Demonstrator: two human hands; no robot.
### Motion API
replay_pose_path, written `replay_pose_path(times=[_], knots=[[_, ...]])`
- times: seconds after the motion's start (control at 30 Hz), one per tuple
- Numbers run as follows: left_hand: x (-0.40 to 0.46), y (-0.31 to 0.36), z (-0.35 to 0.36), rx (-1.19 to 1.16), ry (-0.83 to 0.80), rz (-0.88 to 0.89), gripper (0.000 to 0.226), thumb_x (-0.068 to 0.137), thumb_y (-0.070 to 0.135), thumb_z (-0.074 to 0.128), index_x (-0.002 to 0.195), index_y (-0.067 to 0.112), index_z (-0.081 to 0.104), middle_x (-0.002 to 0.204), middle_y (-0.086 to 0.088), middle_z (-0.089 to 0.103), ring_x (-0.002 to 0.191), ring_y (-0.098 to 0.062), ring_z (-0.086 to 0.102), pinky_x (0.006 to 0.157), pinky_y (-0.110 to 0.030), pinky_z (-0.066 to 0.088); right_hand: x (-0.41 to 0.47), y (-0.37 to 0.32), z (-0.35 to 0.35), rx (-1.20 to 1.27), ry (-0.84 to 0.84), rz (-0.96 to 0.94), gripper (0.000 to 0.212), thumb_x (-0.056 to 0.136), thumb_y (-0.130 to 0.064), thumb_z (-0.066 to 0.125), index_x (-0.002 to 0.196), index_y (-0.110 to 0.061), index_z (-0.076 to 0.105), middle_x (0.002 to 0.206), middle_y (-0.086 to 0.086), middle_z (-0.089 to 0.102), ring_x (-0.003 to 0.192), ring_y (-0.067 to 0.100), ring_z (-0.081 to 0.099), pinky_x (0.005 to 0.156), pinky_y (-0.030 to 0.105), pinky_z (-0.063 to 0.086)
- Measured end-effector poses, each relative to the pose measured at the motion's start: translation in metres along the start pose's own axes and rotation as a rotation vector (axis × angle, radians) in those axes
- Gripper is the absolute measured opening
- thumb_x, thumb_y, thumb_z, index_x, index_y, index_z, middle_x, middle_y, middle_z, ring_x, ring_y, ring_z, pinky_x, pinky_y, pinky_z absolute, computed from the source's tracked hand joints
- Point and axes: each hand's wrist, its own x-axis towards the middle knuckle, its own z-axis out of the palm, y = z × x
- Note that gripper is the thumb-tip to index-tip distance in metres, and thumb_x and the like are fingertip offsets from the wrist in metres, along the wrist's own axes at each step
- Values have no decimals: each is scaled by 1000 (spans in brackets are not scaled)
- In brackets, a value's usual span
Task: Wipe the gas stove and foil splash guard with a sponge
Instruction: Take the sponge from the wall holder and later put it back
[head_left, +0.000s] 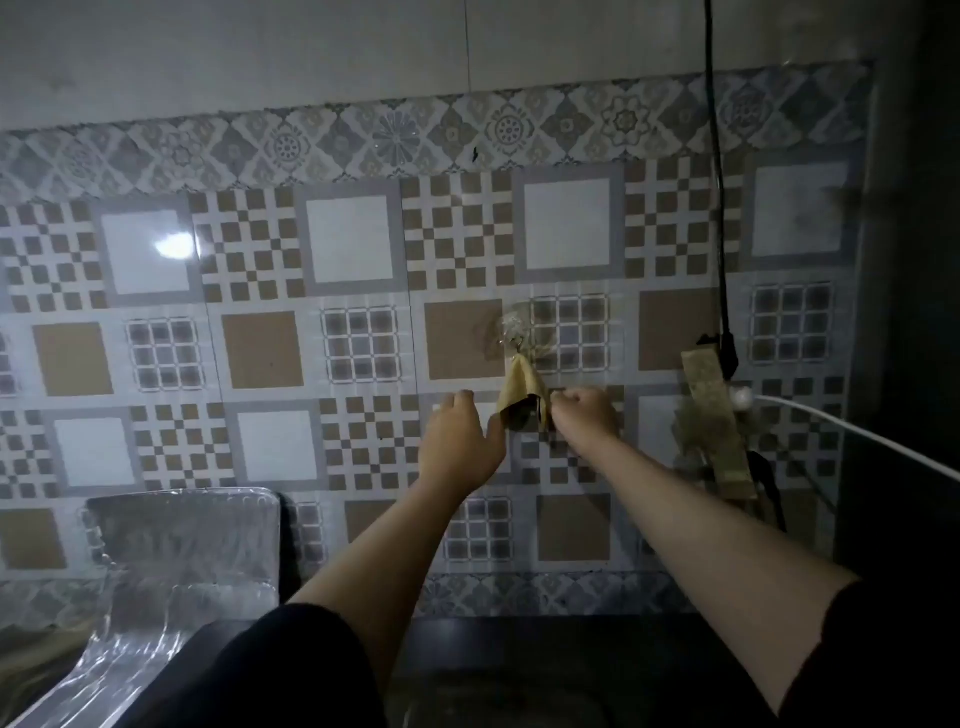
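There is a single view, from a wide-angle camera worn on the person's head. It faces forward and a little downward, straight at a patterned tile wall (363, 312) that fills most of the frame and stands near, within arm's reach. The lens bends the tile rows into curves toward the edges. Both forearms enter from the bottom edge and stretch away from the camera, so the hands, left hand (460, 441) and right hand (587, 415), sit around mid-frame against the wall. The dark worktop (519, 644) shows only as a band along the bottom. The light is dim, and the right edge falls into shadow.
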Motion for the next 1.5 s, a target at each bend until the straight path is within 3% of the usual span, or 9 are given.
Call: replay_pose_path(times=[0.3, 0.47, 0.53, 0.7, 0.93, 1.1, 1.2, 1.3, 1.5], knots=[[56, -12, 48, -152, -56, -143, 63, 86, 37, 65, 138, 11, 41, 130, -12, 55, 117, -29, 54, 88, -40, 50, 48, 21, 35, 130, -97, 94, 31, 76, -21, 59, 107, -17, 64, 96, 7, 68, 90, 25, 64, 82, 37, 55], [76, -7, 53, -214, -5, -173, 7, 90, 22, 57, 88, 19, 63, 85, -4, 69, 77, -21, 64, 64, -34, 56, 54, 15, 32, 179, -57, 105, 21, 81, -10, 49, 89, -16, 68, 82, 10, 70, 68, 23, 64, 56, 32, 50], [81, -5, 49, -236, 42, -165, 18, 90, 17, 53, 74, 17, 59, 71, -4, 65, 69, -22, 62, 54, -30, 50, 57, 10, 27, 181, -44, 80, 22, 82, -6, 49, 87, -15, 70, 76, 10, 68, 59, 21, 59, 50, 27, 46], [84, 6, 16, -358, 126, -146, 16, 89, 8, 49, 87, 7, 64, 72, -9, 67, 67, -23, 66, 54, -31, 55, 52, -16, 6, 216, -15, -37, 21, 86, -5, 48, 84, -14, 67, 80, 9, 65, 70, 22, 60, 60, 33, 50], [65, 22, -37, -412, 120, -73, 45, 95, 21, 52, 138, 13, 46, 121, -13, 62, 102, -24, 63, 87, -40, 55, 17, -57, -19, 251, -65, -213, 16, 91, -12, 53, 89, -22, 65, 93, 3, 66, 89, 17, 61, 74, 25, 50], [37, 35, -64, -370, 28, -57, 28, 96, 25, 50, 119, 11, 59, 92, -3, 66, 76, -14, 61, 69, -29, 54, -16, -71, -31, 162, -156, -312, 8, 91, -19, 58, 88, -20, 65, 94, 1, 66, 93, 16, 62, 84, 28, 50], [22, 41, -79, -500, 34, -197, 19, 98, 22, 44, 92, 11, 59, 78, -2, 58, 79, -21, 58, 79, -38, 53, -33, -74, -37, 44, -178, -356, 22, 91, -19, 58, 102, -2, 68, 92, 6, 66, 76, 9, 57, 68, 17, 47], [8, 44, -93, -760, 86, -410, 18, 100, 18, 39, 108, 10, 53, 83, -3, 54, 81, -21, 54, 79, -38, 50, -50, -75, -44, -61, -233, -345, 29, 90, -17, 55, 92, 10, 67, 77, 12, 61, 64, 15, 53, 50, 17, 39], [-25, 45, -116, -952, 42, -555, 13, 99, 15, 41, 100, 12, 53, 89, -9, 58, 83, -22, 59, 72, -33, 53, -85, -77, -54, 42, -334, -253, 48, 101, -40, 33, 98, -4, 65, 92, 7, 67, 79, 15, 60, 66, 28, 42]])
